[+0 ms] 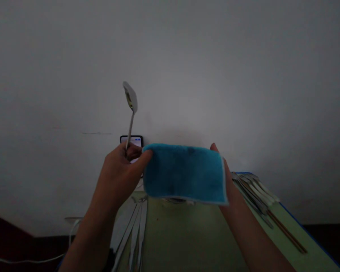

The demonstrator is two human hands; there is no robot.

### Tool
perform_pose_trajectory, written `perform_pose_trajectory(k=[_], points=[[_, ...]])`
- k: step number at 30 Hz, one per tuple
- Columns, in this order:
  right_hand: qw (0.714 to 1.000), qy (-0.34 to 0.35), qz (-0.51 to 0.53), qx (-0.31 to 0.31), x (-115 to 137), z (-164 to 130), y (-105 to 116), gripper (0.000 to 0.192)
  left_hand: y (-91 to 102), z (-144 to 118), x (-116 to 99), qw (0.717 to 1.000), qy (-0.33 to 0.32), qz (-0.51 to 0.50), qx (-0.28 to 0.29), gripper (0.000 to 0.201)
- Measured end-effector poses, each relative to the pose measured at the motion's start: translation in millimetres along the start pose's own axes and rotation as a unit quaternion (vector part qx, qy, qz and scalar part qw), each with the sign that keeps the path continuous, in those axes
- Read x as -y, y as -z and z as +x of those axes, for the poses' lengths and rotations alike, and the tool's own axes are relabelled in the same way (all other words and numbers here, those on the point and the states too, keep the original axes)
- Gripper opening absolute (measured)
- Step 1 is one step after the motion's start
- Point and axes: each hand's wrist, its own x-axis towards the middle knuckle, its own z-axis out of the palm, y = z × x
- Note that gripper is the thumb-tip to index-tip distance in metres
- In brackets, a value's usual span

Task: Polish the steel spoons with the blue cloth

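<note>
Honestly, what worries me is the spoon (130, 101): my left hand (119, 174) has its fingers closed around the bottom of the handle while the thumb also pinches the left edge of the blue cloth (184, 172), so one hand is doing two jobs. The spoon stands nearly upright, bowl high against the wall (215, 75), and held that low on the handle it could tip or slide out if the thumb shifts on the cloth. My right hand (228, 181) is behind the cloth's right edge with the fingers mostly hidden; only a fingertip shows above the top edge, so I cannot tell how firmly it grips, and the cloth could sag off that side. A phone (132, 141) leans just behind the left hand, close enough that a dropped spoon might hit it. As for room, the green bench (187, 234) has open surface straight below the cloth, but it is hemmed in: a row of cutlery (134, 226) lies at the left, a heap of spoons and chopsticks (257, 192) runs along the right near the blue rim, and the wall stands close ahead.
</note>
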Motion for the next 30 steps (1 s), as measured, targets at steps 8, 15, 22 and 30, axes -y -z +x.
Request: perform_pose_trajectory(k=[8,15,22,30], points=[[0.977,-0.073,0.121,0.160,6.5,-6.2,9.4,0.044,0.8,-1.3,-5.0,1.000,0.020,0.012,-0.019,0.017],[0.963,-0.072,-0.234,0.112,15.8,-13.6,28.5,0.034,1.0,-0.2,-0.1,0.998,0.009,0.055,-0.036,0.019],[0.899,-0.076,-0.425,0.077,6.9,-11.0,25.6,0.052,0.9,0.1,-2.0,0.999,0.023,0.036,-0.008,0.019],[0.984,0.095,-0.146,-0.040,18.2,-6.7,17.5,0.037,-2.8,2.3,4.6,0.995,0.043,-0.083,0.040,0.025]])
